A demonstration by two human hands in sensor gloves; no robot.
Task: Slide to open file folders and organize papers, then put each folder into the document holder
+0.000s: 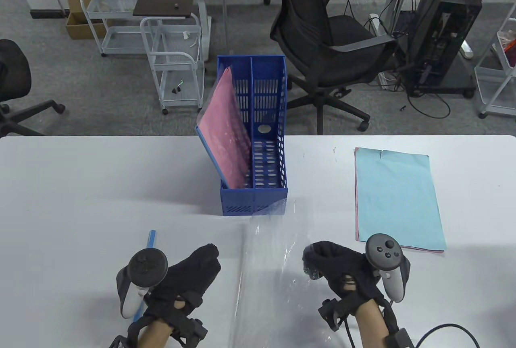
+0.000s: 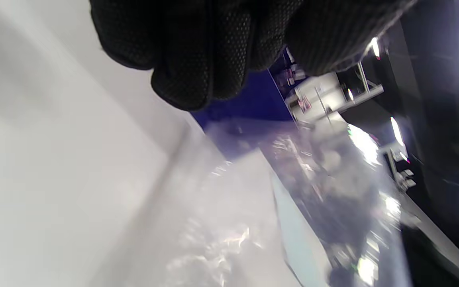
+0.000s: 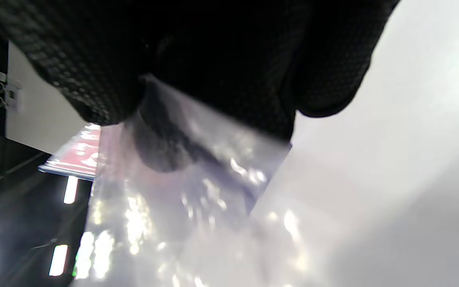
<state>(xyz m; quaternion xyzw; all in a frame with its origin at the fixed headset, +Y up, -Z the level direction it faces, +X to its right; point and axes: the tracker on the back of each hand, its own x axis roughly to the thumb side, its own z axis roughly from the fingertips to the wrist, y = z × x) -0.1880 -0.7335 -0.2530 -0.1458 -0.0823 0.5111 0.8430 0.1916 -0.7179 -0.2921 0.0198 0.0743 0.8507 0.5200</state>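
A clear plastic folder [image 1: 270, 267] lies near the table's front, between my hands, with its right cover raised. My right hand [image 1: 313, 262] pinches that cover's edge; in the right wrist view the plastic [image 3: 181, 199] runs between thumb and fingers [image 3: 229, 67]. My left hand [image 1: 203, 263] rests with relaxed fingers on the table just left of the folder and holds nothing. A blue slide bar [image 1: 150, 239] lies partly under that hand. The blue document holder [image 1: 266, 199] stands behind, with a pink folder [image 1: 225, 134] leaning in its left compartment. A light-blue paper stack [image 1: 397, 199] lies at the right.
The white table [image 1: 80, 187] ends at its far edge behind the holder. Beyond it stand a black office chair [image 1: 322, 42], white wire carts [image 1: 173, 66] and a computer tower [image 1: 443, 38]. A cable [image 1: 443, 330] trails from my right wrist.
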